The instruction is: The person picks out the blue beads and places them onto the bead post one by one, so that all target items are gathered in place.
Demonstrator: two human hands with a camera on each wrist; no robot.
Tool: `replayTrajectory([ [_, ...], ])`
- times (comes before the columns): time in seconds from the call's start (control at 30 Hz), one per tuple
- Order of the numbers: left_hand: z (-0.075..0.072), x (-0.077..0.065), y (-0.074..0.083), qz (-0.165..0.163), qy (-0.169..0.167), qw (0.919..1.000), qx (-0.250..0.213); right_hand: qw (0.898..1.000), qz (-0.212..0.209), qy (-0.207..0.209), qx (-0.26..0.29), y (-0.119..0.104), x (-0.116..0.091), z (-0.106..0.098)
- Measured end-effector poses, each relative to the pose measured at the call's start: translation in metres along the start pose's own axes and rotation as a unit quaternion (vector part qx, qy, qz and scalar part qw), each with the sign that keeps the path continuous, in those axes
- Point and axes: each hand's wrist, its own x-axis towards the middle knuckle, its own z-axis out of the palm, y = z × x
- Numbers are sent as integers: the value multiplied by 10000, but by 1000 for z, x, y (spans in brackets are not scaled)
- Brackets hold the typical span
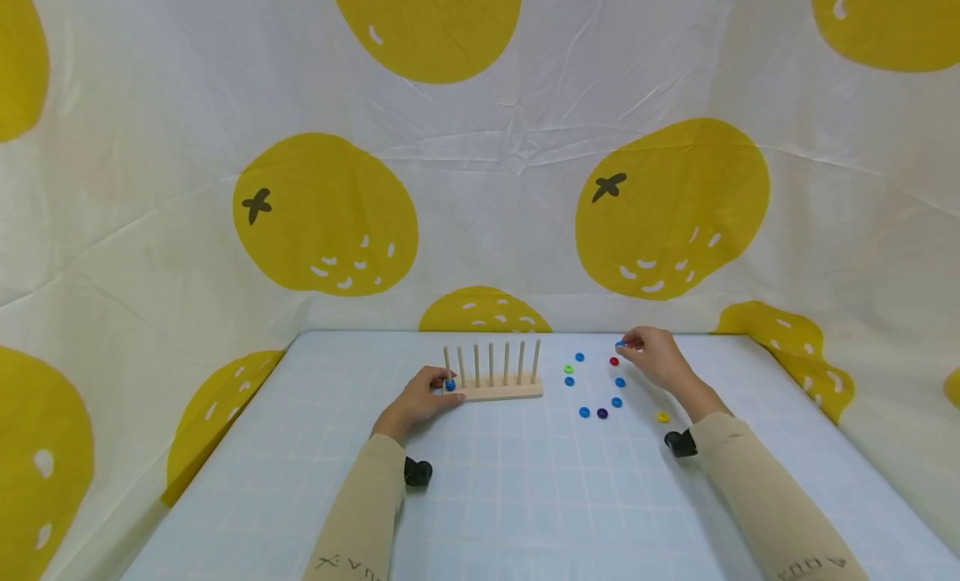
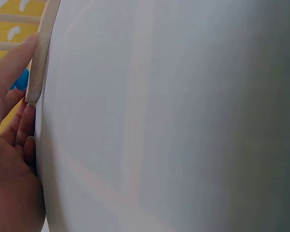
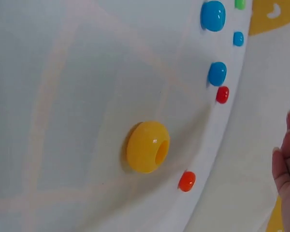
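Note:
A wooden peg rack [image 1: 501,389] with a row of several upright pegs stands on the table. My left hand [image 1: 418,398] grips its left end, thumb along the front of the base and fingers round the back. On the leftmost peg sits a blue bead [image 1: 450,385], seen again as blue beads [image 2: 22,79] beside the thumb in the left wrist view. Off to the right, my right hand [image 1: 654,354] pinches another blue bead [image 1: 619,344] between thumb and fingertips, above the table near a red bead [image 1: 614,361].
Loose beads lie right of the rack: several blue ones, a green bead [image 1: 568,369], a purple bead [image 1: 602,413] and a yellow bead [image 1: 663,417]. An orange-red bead [image 3: 187,181] shows in the right wrist view. A fruit-patterned curtain [image 1: 495,231] hangs behind the table [image 1: 510,489].

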Motion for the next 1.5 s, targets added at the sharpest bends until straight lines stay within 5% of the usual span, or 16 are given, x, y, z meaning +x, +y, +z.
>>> replayTrajectory([
  [1.5, 1, -1, -1, -101, -4, 9999, -72, 9830, -1794, 343, 174, -88, -24, 26],
])
